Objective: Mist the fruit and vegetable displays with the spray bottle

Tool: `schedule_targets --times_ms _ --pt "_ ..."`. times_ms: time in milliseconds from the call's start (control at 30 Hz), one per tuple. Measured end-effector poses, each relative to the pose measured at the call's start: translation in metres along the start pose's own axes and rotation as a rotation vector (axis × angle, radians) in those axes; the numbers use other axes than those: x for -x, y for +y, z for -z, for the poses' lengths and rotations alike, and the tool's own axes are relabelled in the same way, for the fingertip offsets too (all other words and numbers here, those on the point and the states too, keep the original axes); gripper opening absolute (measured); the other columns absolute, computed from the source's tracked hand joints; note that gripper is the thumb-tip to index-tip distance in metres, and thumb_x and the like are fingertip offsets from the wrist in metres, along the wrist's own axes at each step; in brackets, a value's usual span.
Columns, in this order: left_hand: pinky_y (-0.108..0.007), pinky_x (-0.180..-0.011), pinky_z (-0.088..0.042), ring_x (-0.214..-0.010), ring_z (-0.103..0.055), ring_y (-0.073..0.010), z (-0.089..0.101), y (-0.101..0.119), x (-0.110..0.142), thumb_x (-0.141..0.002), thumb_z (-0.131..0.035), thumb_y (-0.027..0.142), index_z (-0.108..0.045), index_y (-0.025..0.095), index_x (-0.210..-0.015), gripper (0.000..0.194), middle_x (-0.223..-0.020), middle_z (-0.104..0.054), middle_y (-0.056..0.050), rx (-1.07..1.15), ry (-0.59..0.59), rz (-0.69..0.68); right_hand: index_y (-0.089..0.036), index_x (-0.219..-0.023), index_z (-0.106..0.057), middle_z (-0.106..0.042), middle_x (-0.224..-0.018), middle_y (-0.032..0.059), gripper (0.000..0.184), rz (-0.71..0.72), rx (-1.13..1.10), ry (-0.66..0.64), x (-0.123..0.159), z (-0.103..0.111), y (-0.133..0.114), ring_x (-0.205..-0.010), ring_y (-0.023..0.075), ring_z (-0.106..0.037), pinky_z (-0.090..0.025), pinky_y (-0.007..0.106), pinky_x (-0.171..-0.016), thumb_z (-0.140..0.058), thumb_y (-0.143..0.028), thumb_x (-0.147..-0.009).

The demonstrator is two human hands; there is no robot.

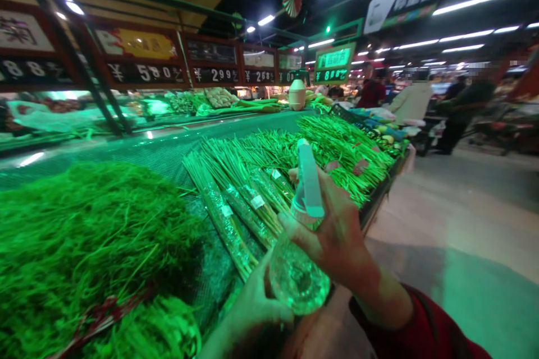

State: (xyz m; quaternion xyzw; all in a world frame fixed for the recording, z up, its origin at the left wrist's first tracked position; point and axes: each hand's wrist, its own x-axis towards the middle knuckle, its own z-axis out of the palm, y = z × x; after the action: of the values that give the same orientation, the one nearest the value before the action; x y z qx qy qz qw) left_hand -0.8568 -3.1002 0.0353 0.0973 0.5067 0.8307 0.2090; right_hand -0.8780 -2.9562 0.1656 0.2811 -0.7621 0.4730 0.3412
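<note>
A clear spray bottle (300, 283) with a pale trigger head is tilted away from me over the front of the vegetable stand. Around its neck and trigger wrap the fingers of my right hand (337, 233). My left hand (255, 303) cups the lower body from the left, its fingertips partly hidden by the bottle. Just beyond lie bundles of long green stalks (227, 219) in clear sleeves with white labels. Feathery leafy greens (96, 224) are heaped to the left, with a red-banded bunch at the near edge. More loose green stalks (345, 146) spread behind the bottle.
A white bottle with a dark top (297, 94) stands on the ledge behind. Price boards (143, 72) hang along a frame over further vegetables. The stand's dark edge (385, 193) borders a walkway (455, 224) on the right, where several people are standing.
</note>
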Motion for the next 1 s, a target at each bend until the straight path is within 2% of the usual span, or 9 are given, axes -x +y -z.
schedule_targets --times_ms 100,200,300,433,567,633,700,800,1000 --pt "-0.019 -0.044 -0.043 -0.044 -0.057 -0.011 -0.002 0.001 0.0 -0.037 -0.095 0.021 -0.038 0.017 -0.145 0.122 -0.057 -0.07 0.007 -0.015 0.019 0.011 -0.007 -0.126 -0.053 -0.069 -0.118 0.0144 0.053 0.019 0.029 0.009 0.002 0.0 0.001 -0.106 0.0201 -0.068 -0.055 0.032 -0.096 -0.064 -0.025 -0.078" --pt "-0.02 -0.043 -0.046 -0.043 -0.058 -0.0105 -0.006 0.003 0.001 -0.034 -0.097 0.026 -0.04 0.018 -0.143 0.123 -0.067 -0.074 0.006 -0.012 0.034 0.044 -0.005 -0.13 -0.051 -0.065 -0.125 0.0195 0.057 0.016 0.059 0.041 0.006 0.0 0.005 -0.116 0.024 -0.064 -0.053 0.04 -0.1 -0.064 -0.028 -0.079" --pt "-0.019 -0.043 -0.046 -0.041 -0.059 -0.0093 -0.006 0.001 0.001 -0.032 -0.096 0.02 -0.048 0.018 -0.137 0.116 -0.075 -0.077 0.004 0.011 0.065 0.022 -0.005 -0.129 -0.052 -0.065 -0.126 0.0212 0.059 -0.029 0.057 0.077 0.013 0.002 0.009 -0.114 0.0276 -0.065 -0.054 0.047 -0.098 -0.066 -0.03 -0.078" --pt "-0.019 -0.042 -0.044 -0.041 -0.061 -0.012 0.0 -0.004 0.0 -0.038 -0.093 0.015 -0.043 0.019 -0.144 0.117 -0.062 -0.074 0.006 0.0 0.01 0.042 -0.002 -0.137 -0.047 -0.066 -0.125 0.0217 0.068 -0.071 0.034 0.084 0.02 0.006 0.013 -0.11 0.0291 -0.066 -0.052 0.051 -0.098 -0.067 -0.031 -0.078" --pt "-0.019 -0.047 -0.048 -0.046 -0.063 -0.01 0.003 -0.003 -0.001 -0.044 -0.091 0.009 -0.037 0.02 -0.149 0.118 -0.085 -0.08 0.001 -0.041 -0.064 0.078 0.001 -0.136 -0.049 -0.068 -0.117 0.0206 0.07 -0.128 0.0 0.082 0.021 0.008 0.015 -0.107 0.0286 -0.067 -0.055 0.047 -0.092 -0.068 -0.032 -0.076" --pt "-0.02 -0.053 -0.052 -0.06 -0.069 -0.0113 -0.001 0.0 -0.001 -0.047 -0.089 0.008 -0.044 0.022 -0.146 0.11 -0.109 -0.079 -0.003 -0.004 -0.08 0.05 0.0 -0.137 -0.049 -0.069 -0.114 0.0202 0.072 -0.15 0.015 0.086 0.022 0.009 0.017 -0.106 0.0307 -0.067 -0.055 0.049 -0.087 -0.068 -0.035 -0.076" --pt "-0.02 -0.068 -0.055 -0.09 -0.074 -0.0178 -0.007 0.003 -0.001 -0.046 -0.089 0.007 -0.053 0.024 -0.139 0.101 -0.126 -0.073 -0.005 0.068 -0.101 0.013 -0.003 -0.136 -0.051 -0.069 -0.115 0.0201 0.069 -0.151 0.037 0.092 0.024 0.011 0.019 -0.106 0.0319 -0.067 -0.054 0.05 -0.085 -0.067 -0.035 -0.078" --pt "-0.025 -0.091 -0.054 -0.125 -0.062 -0.0255 -0.017 0.007 -0.001 -0.043 -0.09 0.006 -0.055 0.025 -0.138 0.103 -0.131 -0.071 -0.004 0.126 -0.095 -0.011 -0.01 -0.131 -0.056 -0.071 -0.115 0.017 0.057 -0.13 0.082 0.077 0.027 0.014 0.023 -0.106 0.0309 -0.068 -0.054 0.048 -0.085 -0.066 -0.034 -0.08" --pt "-0.03 -0.098 -0.052 -0.113 -0.067 -0.0237 -0.018 0.005 -0.002 -0.041 -0.09 0.005 -0.06 0.026 -0.135 0.101 -0.126 -0.072 -0.002 0.202 -0.115 -0.034 -0.007 -0.135 -0.053 -0.067 -0.125 0.0199 0.063 -0.076 0.105 0.04 0.024 0.01 0.022 -0.11 0.0292 -0.067 -0.054 0.048 -0.095 -0.069 -0.033 -0.08"
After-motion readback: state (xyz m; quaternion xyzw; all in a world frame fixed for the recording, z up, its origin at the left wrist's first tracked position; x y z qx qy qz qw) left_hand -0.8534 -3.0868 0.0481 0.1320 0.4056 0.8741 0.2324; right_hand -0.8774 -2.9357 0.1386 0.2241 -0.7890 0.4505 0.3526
